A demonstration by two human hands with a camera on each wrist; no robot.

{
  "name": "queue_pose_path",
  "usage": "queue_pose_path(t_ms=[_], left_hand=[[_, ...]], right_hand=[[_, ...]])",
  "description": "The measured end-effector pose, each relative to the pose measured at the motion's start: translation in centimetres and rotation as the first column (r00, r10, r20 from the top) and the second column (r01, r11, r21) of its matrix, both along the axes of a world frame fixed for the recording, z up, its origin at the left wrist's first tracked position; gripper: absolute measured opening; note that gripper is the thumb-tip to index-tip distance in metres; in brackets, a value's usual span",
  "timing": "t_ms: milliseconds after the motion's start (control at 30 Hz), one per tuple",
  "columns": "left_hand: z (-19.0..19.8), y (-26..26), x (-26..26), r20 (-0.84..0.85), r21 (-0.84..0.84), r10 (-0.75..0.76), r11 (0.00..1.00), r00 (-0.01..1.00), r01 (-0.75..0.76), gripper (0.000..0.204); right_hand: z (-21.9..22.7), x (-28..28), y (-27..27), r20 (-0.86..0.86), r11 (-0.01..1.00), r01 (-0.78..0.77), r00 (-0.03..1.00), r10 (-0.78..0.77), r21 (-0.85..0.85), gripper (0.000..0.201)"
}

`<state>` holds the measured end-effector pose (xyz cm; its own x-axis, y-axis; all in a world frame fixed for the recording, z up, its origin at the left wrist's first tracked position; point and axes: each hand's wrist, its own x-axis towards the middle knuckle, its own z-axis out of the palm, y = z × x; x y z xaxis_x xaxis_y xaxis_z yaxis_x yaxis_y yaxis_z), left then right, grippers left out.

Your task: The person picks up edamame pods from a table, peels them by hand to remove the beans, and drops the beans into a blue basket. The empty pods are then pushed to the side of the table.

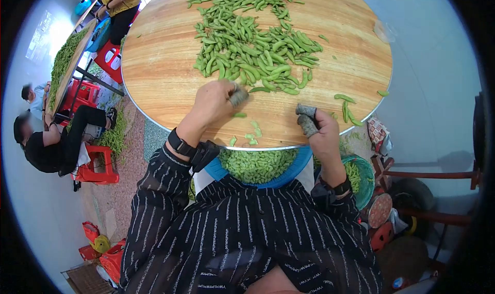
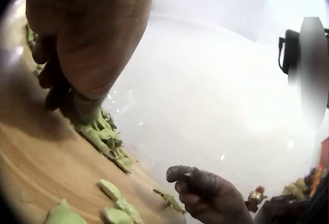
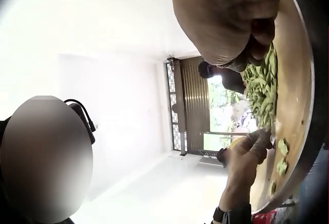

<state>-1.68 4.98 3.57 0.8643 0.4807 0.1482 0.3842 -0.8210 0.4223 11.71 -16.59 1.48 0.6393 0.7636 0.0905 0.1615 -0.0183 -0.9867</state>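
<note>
Green pods (image 1: 258, 52) lie heaped on a round wooden table (image 1: 165, 52). At the heap's near edge is the left hand (image 1: 215, 99), grey wrap on its thumb, fingers bent down by a dark pod (image 1: 259, 89); whether it holds a pod is hidden. The right hand (image 1: 324, 132) is over the table's near edge, wrapped thumb and forefinger curled a little apart, nothing seen between them. Between the hands and the edge lie several shelled beans (image 1: 252, 138), also in the left wrist view (image 2: 117, 216). A few pods (image 1: 346, 111) lie beyond the right hand.
Below the table edge sits a blue basin (image 1: 213, 166) full of shelled beans. A green basket (image 1: 366, 183) with pods stands at the right. People sit and stand at another table (image 1: 77, 57) on the left, near red stools (image 1: 98, 165).
</note>
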Motion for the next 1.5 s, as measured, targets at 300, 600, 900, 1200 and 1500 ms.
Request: queue_pose_path(t_ms=[300, 600, 900, 1200, 1500], left_hand=[[-2.3, 2.8, 2.7, 0.068, 0.250, -0.090, 0.966, 0.994, 0.071, 0.018], [-1.7, 2.6, 1.2, 0.142, 0.026, -0.046, 0.999, 0.989, 0.043, 0.014], [0.0, -5.7, -1.6, 0.502, -0.585, 0.113, 0.774, 0.857, 0.241, 0.024], [1.7, -6.9, -2.6, 0.455, -0.185, -0.174, 0.941, 0.873, 0.284, 0.027], [1.6, -7.1, -2.5, 0.430, 0.040, -0.291, 0.952, 0.855, 0.304, 0.035]], right_hand=[[0.5, -1.5, 0.5, -0.110, 0.998, -0.057, 0.992, 0.057, 0.007, 0.024], [0.5, -2.1, 1.5, -0.204, 0.989, -0.146, 0.968, 0.148, 0.021, 0.025], [2.1, -2.7, 3.1, -0.489, 0.925, -0.308, 0.785, 0.379, 0.223, 0.018], [2.7, -3.6, 2.7, -0.469, 0.944, -0.286, 0.819, 0.330, 0.164, 0.012], [2.2, -3.6, 2.5, -0.484, 0.942, -0.264, 0.809, 0.334, 0.210, 0.015]])
